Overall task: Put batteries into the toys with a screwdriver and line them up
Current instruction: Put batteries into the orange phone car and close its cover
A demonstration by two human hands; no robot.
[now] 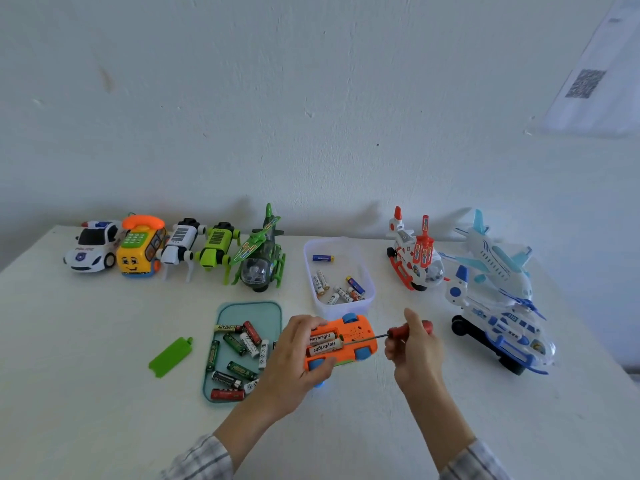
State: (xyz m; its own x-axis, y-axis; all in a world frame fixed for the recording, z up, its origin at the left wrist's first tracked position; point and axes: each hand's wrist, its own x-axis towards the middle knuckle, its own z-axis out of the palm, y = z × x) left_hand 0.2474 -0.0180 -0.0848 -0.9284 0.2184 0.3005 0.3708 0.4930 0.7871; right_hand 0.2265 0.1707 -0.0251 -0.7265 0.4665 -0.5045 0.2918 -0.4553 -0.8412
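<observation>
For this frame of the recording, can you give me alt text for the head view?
The left hand holds an upturned orange toy car with two batteries in its open bay, while the right hand points a red-handled screwdriver at it. Five toys line the table's far left edge.

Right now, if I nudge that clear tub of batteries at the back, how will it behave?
The clear tub looks like thin plastic holding only a few loose batteries, so it would probably slide easily on the smooth table instead of tipping, given its low walls. The batteries are round, so they would likely roll and rattle around inside.
</observation>
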